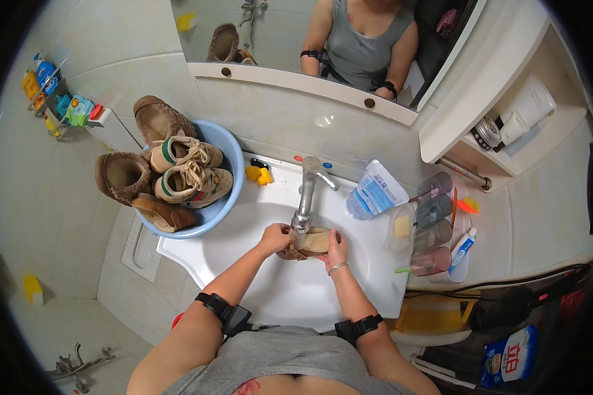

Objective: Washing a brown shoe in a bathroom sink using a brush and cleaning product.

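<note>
A tan-brown shoe (316, 241) with a pale insole is held over the white sink (270, 289), just below the faucet (307, 191). My left hand (277, 238) is closed round its left end, beside the faucet's spout. At the other end my right hand (336, 250) grips the shoe, thumb on top; a bracelet circles that wrist. What looks like water runs from the spout into the shoe. The fingers beneath the shoe are partly hidden.
A blue basin (228, 148) piled with several shoes stands on the left edge of the sink. Small yellow ducks (259, 174) sit behind it. At right are a blue-white pouch (375, 191), several tinted cups (432, 234) and a toothpaste tube (463, 250). A mirror (270, 33) hangs above.
</note>
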Available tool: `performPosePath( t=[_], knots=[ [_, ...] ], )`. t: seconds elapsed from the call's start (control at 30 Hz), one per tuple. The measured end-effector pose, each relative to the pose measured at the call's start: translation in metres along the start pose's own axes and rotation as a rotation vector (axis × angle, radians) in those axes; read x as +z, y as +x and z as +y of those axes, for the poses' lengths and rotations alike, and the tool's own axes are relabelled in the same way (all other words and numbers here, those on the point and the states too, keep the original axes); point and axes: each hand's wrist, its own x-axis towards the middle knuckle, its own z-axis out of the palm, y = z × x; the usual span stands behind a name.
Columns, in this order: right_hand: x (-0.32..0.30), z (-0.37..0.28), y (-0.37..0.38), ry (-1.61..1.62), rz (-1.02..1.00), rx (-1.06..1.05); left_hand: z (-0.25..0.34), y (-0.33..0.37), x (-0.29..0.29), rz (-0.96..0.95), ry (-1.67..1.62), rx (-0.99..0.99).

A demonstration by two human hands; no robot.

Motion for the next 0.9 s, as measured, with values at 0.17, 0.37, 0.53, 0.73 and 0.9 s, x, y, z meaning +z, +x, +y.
performPosePath(
  t=[0.17,0.37,0.53,0.73,0.9],
  knots=[
    [0.009,-0.009,-0.014,-0.010,0.060,-0.089,0.014,-0.009,-0.005,0.135,0.003,0.113],
    [0.007,-0.006,-0.027,0.090,0.025,-0.056,-0.007,-0.008,0.003,0.230,-0.326,0.165],
    [0.017,0.003,-0.048,0.317,0.100,0.014,-0.010,-0.027,0.043,0.422,-0.764,-0.353],
    [0.043,0.015,-0.085,0.247,-0.075,0.128,-0.024,-0.022,0.061,-0.274,-1.807,-0.080],
    [0.000,0.003,-0.051,-0.983,0.176,-0.660,-0.029,0.000,0.051,-0.366,-1.719,-0.185]
  ],
)
